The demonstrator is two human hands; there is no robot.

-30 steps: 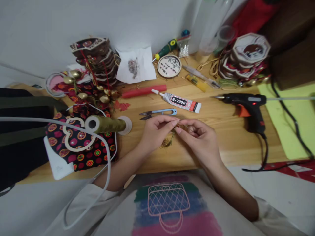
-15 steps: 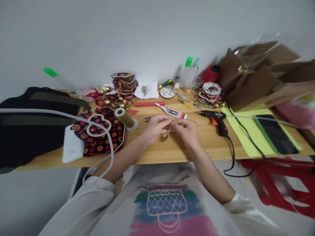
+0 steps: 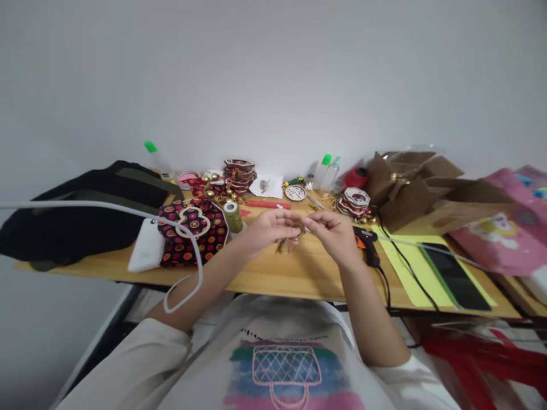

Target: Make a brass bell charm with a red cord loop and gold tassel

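Above the table's middle, the fingers of my left hand [image 3: 267, 232] are closed on a small gold-brown ring-shaped piece [image 3: 298, 230]. Olive strands [image 3: 280, 246] dangle below those fingers. My right hand [image 3: 331, 232] is in a pinch, its fingertips meeting the left ones at the ring's upper edge; what lies in the pinch is too small to tell. A spool of olive thread [image 3: 232, 217] stands left of my left hand. The glue tube is mostly covered by my hands, with its white nozzle still showing.
A glue gun [image 3: 366, 245] with a black cord lies to the right, near yellow paper [image 3: 397, 273] and a phone [image 3: 457, 276]. Patterned fabric [image 3: 194, 247] and a white power bank-like block [image 3: 146, 246] lie left. A white cable [image 3: 197, 250] hangs across my left forearm. Brown paper bags [image 3: 421, 205] stand back right.
My head view has tilted up, so the table sits lower. Both hands have lifted and now cover the glue tube; the ring shape shows more clearly between the fingers.
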